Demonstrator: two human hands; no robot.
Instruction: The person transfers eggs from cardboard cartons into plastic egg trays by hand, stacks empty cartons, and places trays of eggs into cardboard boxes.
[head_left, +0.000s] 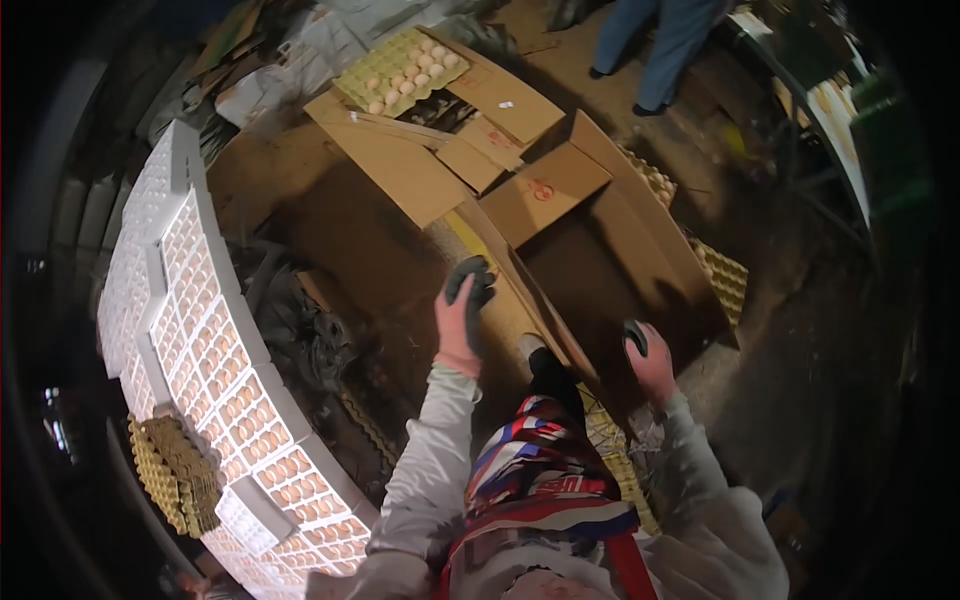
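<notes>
Both my hands wear pink gloves with dark grey palms and fingers. My left hand (463, 310) is raised beside the long side of an open cardboard box (555, 190). Its fingers are curled, and a small yellowish bit shows at the fingertips; I cannot make out what it is. Over the box's near right part is my right hand (652, 362), with its fingers bent inward. Whether it grips the cardboard or something else is hidden. The box's flaps stand spread, and its inside is dark.
Brown eggs fill white trays (265, 405) stacked along the left, with pulp trays (175, 470) on top. Another egg tray (400, 75) rests at the box's far end. More trays (725, 280) stand behind the box. A person's legs (655, 50) appear at the top.
</notes>
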